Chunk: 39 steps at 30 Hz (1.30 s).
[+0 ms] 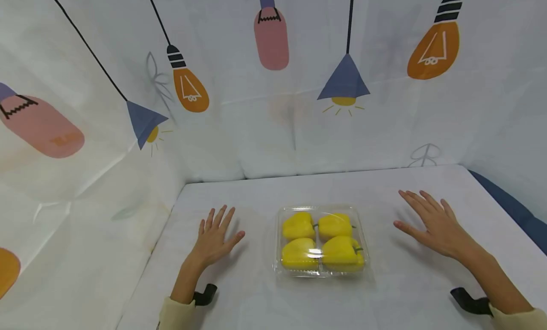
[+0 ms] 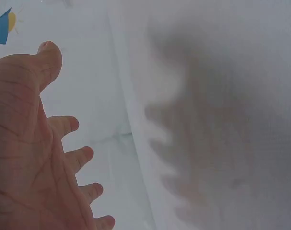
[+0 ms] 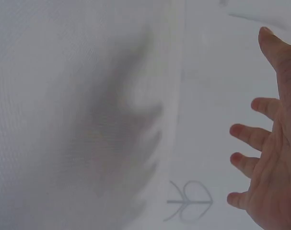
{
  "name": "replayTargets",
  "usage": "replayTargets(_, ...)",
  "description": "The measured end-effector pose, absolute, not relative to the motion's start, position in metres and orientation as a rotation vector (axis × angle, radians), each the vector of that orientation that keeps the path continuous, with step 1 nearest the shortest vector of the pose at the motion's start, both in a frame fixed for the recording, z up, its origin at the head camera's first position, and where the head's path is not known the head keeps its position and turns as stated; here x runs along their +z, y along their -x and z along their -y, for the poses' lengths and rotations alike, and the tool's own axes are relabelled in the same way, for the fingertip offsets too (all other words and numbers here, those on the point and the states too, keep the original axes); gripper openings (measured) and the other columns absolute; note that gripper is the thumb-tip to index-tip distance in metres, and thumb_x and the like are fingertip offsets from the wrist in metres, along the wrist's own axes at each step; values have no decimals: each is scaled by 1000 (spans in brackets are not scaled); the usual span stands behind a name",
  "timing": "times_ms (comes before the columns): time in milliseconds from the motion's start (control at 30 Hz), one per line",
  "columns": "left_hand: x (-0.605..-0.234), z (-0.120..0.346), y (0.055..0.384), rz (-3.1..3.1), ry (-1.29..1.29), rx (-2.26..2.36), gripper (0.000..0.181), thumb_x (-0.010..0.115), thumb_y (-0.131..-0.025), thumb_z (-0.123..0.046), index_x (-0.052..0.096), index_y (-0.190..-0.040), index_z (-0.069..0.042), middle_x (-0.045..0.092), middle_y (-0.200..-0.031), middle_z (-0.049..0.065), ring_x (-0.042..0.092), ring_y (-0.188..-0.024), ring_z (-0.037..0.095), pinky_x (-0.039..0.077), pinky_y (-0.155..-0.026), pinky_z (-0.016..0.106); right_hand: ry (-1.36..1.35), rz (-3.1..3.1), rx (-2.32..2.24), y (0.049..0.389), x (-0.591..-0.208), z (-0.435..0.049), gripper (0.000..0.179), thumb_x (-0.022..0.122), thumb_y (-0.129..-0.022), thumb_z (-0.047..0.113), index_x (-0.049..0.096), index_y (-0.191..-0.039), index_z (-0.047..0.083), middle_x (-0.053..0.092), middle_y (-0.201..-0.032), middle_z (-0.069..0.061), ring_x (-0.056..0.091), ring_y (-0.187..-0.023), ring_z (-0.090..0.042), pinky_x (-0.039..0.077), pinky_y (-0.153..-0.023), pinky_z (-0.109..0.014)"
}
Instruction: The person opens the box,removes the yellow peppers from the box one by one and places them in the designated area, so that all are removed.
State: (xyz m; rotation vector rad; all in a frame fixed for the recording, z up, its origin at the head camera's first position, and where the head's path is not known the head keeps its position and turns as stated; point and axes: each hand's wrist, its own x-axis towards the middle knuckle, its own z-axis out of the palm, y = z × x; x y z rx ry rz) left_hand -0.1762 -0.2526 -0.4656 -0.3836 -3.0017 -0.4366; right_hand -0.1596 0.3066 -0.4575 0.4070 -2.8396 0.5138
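Observation:
A clear plastic clamshell box (image 1: 319,275) sits on the white table, its lid down over several yellow bell peppers (image 1: 298,254) with green stems. To the left of the box, my left hand (image 1: 214,240) hovers over the table, fingers spread and nothing in it. My right hand (image 1: 440,228) is held out on the box's other side, also spread and holding nothing. In the left wrist view the left palm (image 2: 20,139) faces the tabletop and casts a shadow on it. The right wrist view shows the right palm (image 3: 279,172) likewise above its shadow.
The white table (image 1: 256,301) ends at the back against a white curtain (image 1: 265,135) printed with lamps and bulbs. More of the curtain hangs along the left side. Dark blue fabric (image 1: 513,211) lies beyond the right edge. A black strap piece (image 1: 470,302) sticks out at the right wrist.

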Motion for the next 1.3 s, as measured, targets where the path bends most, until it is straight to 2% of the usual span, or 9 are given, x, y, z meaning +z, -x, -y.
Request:
replayTargets(300, -455, 241, 163, 2965, 465, -554, 79, 47, -86, -66, 28, -148, -22, 28, -150, 7, 16, -139, 37, 12, -106, 62, -429, 2870, 590, 150, -446, -294, 81, 66, -82, 50, 30, -148, 19, 36, -145, -20, 20, -136, -42, -3, -107, -65)
replayTargets(533, -451, 230, 153, 3003, 474, -587, 79, 49, -83, -69, 33, -146, -24, 32, -146, 3, 25, -134, 30, 22, -105, 59, -464, 2934, 660, 144, -439, -284, 78, 66, -82, 52, 35, -146, 18, 41, -142, -19, 32, -128, -44, 27, -93, -70)
replayTargets(900, -445, 218, 142, 3124, 512, -762, 78, 60, -81, -62, 31, -146, -30, 30, -149, 3, 27, -134, 26, 32, -100, 60, -470, 3047, 737, 133, -434, -269, 77, 59, -82, 62, 36, -145, 23, 41, -144, -12, 37, -128, -39, 34, -92, -66)
replayTargets(1000, -445, 215, 139, 3136, 533, -799, 77, 62, -81, -61, 32, -145, -31, 31, -148, 1, 28, -134, 25, 34, -99, 60, -479, 3053, 772, 129, -434, -266, 75, 59, -83, 60, 37, -144, 24, 41, -144, -10, 38, -129, -37, 35, -92, -65)
replayTargets(1200, -444, 210, 133, 3143, 602, -905, 75, 64, -80, -59, 27, -143, -43, 30, -147, -4, 27, -134, 20, 35, -99, 58, -537, 3035, 804, 124, -434, -261, 70, 61, -84, 56, 39, -143, 25, 43, -144, -7, 39, -129, -35, 38, -91, -64)
replayTargets(1300, -443, 209, 132, 3136, 642, -963, 75, 65, -80, -58, 26, -143, -43, 29, -147, -4, 27, -133, 20, 35, -99, 58, -573, 3008, 836, 123, -433, -259, 69, 64, -83, 53, 40, -142, 26, 44, -143, -6, 41, -128, -34, 39, -90, -63)
